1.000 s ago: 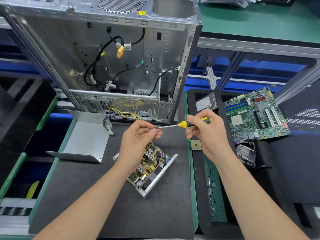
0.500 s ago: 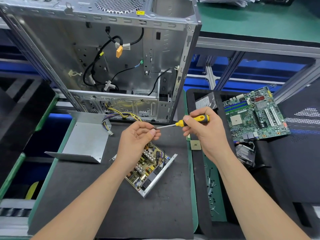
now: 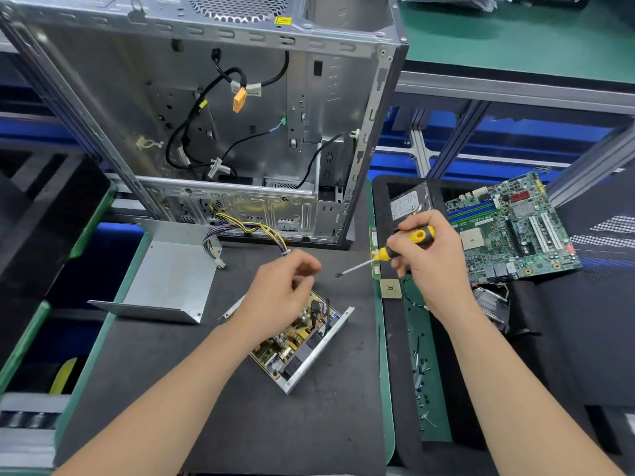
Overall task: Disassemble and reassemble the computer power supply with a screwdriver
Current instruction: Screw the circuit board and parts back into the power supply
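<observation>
Yellow-black screwdriver (image 3: 383, 254) gripped in right hand (image 3: 436, 266), tip free above desk (image 3: 275, 424) near its right edge. Left hand (image 3: 278, 297) blurred, fingers curled over open power supply (image 3: 302, 341) mid-desk; cannot tell whether it holds anything.

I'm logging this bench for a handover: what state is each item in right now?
Power supply: opened, circuit board exposed.
Cover: off, lying left of the power supply.
Computer case: side panel off, interior exposed.
Motherboard: outside the case, lying at the right.
Screwdriver: gripped by the right hand, tip in the air.
Left hand: fingers curled above the power supply; blurred, contents unclear.
</observation>
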Demonstrator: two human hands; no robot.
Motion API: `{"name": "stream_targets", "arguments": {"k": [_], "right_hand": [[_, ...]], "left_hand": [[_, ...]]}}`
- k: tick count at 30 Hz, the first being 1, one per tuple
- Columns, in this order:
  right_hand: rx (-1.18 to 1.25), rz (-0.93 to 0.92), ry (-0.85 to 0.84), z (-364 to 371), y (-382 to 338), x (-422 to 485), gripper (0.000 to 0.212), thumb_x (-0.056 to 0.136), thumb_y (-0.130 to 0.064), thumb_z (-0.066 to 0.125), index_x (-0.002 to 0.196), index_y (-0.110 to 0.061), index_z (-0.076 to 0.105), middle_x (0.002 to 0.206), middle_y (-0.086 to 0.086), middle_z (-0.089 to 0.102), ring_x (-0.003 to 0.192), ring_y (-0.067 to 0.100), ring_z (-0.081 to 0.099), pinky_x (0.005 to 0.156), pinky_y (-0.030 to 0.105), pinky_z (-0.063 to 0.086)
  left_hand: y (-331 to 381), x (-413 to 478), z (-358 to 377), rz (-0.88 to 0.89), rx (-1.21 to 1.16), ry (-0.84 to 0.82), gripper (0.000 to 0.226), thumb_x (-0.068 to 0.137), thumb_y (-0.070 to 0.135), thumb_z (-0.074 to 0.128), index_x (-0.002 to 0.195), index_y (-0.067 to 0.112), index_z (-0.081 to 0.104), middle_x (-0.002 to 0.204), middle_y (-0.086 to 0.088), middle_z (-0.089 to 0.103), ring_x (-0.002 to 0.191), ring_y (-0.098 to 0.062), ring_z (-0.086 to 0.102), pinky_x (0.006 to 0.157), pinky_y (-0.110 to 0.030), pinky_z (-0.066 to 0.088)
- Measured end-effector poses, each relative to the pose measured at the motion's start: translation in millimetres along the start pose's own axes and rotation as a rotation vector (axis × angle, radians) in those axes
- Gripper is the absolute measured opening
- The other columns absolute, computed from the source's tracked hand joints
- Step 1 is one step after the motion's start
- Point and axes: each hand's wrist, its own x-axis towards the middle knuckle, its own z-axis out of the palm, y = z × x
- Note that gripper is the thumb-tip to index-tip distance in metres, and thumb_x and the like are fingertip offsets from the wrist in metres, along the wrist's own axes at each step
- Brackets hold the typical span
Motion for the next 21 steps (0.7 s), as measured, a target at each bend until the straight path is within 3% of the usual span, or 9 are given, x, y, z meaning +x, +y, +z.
{"name": "stream_targets", "arguments": {"k": [3,6,10,13,21], "right_hand": [[-0.277,-0.05,-0.015,3.9,5.2,-1.6,0.027,0.081,-0.007,0.07,0.088,-0.031,0.058,0.075,-0.001,0.07,0.057,0.019,0.066,0.054,0.034,0.053],[-0.453,-0.1,-0.077,13.5,12.2,-5.0,0.025,0.08,-0.013,0.07,0.092,-0.03,0.056,0.078,-0.009,0.069,0.067,0.01,0.061,0.062,0.025,0.05],[-0.519,-0.139,-0.213,24.9,17.6,-10.5,0.025,0.083,-0.015,0.069,0.093,-0.031,0.053,0.084,-0.011,0.066,0.076,0.012,0.06,0.064,0.019,0.046],[-0.511,-0.159,-0.268,30.3,17.2,-13.4,0.027,0.083,-0.012,0.069,0.092,-0.032,0.052,0.085,-0.011,0.065,0.073,0.013,0.059,0.064,0.02,0.045],[-0.536,-0.184,-0.33,34.3,19.8,-15.5,0.027,0.084,-0.013,0.067,0.093,-0.032,0.049,0.086,-0.011,0.062,0.066,0.016,0.054,0.059,0.02,0.042]], "left_hand": [[-3.7,-2.4,6.6,0.145,0.266,-0.21,0.023,0.103,0.02,0.051,0.121,0.032,0.06,0.115,0.015,0.068,0.105,-0.001,0.06,0.096,-0.03,0.047],[-10.5,-2.9,7.1,0.308,0.414,-0.298,0.037,0.1,0.011,0.046,0.127,0.029,0.064,0.112,0.011,0.068,0.113,-0.011,0.055,0.106,-0.035,0.037],[-16.2,-3.6,6.6,0.328,0.399,-0.273,0.034,0.091,0.007,0.044,0.11,0.019,0.069,0.099,0.005,0.066,0.107,-0.017,0.055,0.102,-0.033,0.037],[-18.3,-3.6,8.9,0.3,0.393,-0.249,0.032,0.091,0.001,0.048,0.108,0.018,0.07,0.1,0.005,0.067,0.107,-0.017,0.055,0.1,-0.025,0.032],[-17.0,-3.5,11.5,0.264,0.404,-0.223,0.029,0.089,0.003,0.05,0.103,0.019,0.07,0.099,0.005,0.069,0.103,-0.015,0.056,0.098,-0.022,0.031]]}}
